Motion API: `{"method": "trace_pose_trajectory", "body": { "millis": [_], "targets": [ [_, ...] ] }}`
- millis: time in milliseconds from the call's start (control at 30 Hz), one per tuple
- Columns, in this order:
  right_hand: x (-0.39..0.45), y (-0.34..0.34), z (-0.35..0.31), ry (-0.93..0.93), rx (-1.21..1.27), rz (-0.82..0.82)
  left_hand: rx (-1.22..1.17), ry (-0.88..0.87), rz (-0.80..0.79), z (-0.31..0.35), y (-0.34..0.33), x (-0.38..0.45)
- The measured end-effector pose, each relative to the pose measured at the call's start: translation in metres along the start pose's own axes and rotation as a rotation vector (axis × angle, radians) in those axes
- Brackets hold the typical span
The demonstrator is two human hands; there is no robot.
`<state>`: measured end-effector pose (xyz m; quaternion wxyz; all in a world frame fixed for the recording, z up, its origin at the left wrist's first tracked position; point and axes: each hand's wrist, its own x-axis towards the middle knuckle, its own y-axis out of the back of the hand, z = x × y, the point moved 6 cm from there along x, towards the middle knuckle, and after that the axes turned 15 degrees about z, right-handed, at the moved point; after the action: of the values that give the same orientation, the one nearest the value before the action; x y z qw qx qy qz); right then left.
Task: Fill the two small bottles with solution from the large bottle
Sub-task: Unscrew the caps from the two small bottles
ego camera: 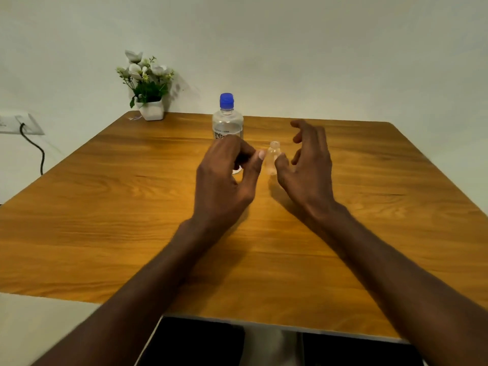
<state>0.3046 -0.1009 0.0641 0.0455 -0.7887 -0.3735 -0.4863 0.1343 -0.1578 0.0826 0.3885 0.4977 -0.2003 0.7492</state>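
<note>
Head view: your left hand [224, 180] curls, grip unclear, and your right hand [306, 165], fingers apart, flank one small bottle [273, 158] upright just before the capped large bottle [227, 120].

One large bottle [227, 120] with a blue cap, one small bottle [273, 158] in clear view, two hands, one flower pot [151, 110], one table [105, 207].

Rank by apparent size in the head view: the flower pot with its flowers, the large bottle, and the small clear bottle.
1. Flower pot with flowers, though it sits farthest back.
2. Large bottle, partly hidden behind the left hand, so its full height is unsure.
3. Small clear bottle, clearly smallest.
</note>
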Motion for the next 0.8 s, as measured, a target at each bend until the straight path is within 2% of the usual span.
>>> {"method": "trace_pose_trajectory", "body": {
  "millis": [100,167,367,533,567,667,800],
  "targets": [
    [0.019,0.03,-0.001,0.07,0.101,0.286,-0.128,0.007,-0.004,0.019,-0.04,0.011],
    [0.028,0.038,0.014,0.031,0.136,0.318,-0.156,0.037,-0.005,0.026,-0.066,0.021],
    [0.023,0.008,0.085,-0.387,0.171,-0.064,-0.316,0.079,-0.033,0.027,-0.105,0.019],
    [0.018,-0.013,0.101,-0.489,0.149,-0.244,-0.282,0.066,-0.108,0.013,-0.11,0.008],
    [0.02,-0.014,0.102,-0.528,0.211,-0.248,-0.259,0.056,-0.116,0.011,-0.109,0.007],
    [0.024,-0.016,0.104,-0.799,0.664,-0.303,-0.182,0.057,-0.119,0.005,-0.106,0.013],
    [0.021,-0.016,0.092,-1.059,1.122,-0.497,-0.269,0.262,-0.13,-0.008,-0.103,0.028]
  ]
}}
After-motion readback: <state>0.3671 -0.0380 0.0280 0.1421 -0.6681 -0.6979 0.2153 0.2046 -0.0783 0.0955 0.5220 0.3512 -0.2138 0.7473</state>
